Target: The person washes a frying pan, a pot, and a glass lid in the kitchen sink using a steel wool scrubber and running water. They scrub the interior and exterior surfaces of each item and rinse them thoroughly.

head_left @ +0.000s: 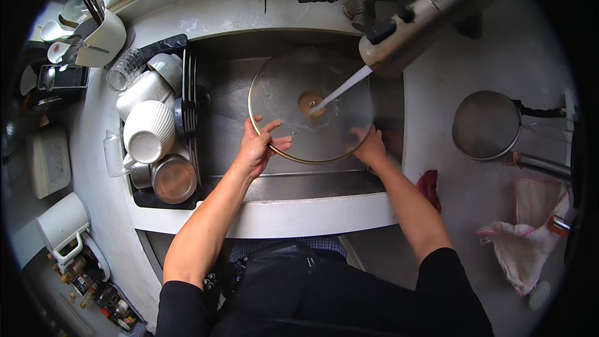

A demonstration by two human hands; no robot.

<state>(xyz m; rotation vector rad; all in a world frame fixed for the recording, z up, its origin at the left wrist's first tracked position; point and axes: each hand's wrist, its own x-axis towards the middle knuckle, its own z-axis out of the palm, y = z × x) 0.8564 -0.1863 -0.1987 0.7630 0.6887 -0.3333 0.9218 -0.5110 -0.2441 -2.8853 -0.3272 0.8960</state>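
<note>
A round glass pot lid point(276, 89) with a gold-coloured metal rim is held over a stainless steel sink point(224, 150). My left hand point(259, 142) grips its lower left rim, thumb and fingers on either side. At the lower right rim, my right hand point(370, 144) holds the lid, its fingertips partly seen through the glass. From the metal faucet point(390, 47) at the upper right, a stream of water point(346, 85) falls near the lid's centre, beside a small metal fitting and a brownish round spot. Water runs over the glass.
Left of the sink, a black dish rack point(188, 84) holds a ribbed white mug point(149, 131), bowls, glasses and a metal container. A cutlery holder point(105, 42) stands behind it. On the right, a round strainer point(486, 124) and cloths point(524, 248) hang. The white sink edge point(309, 217) lies before me.
</note>
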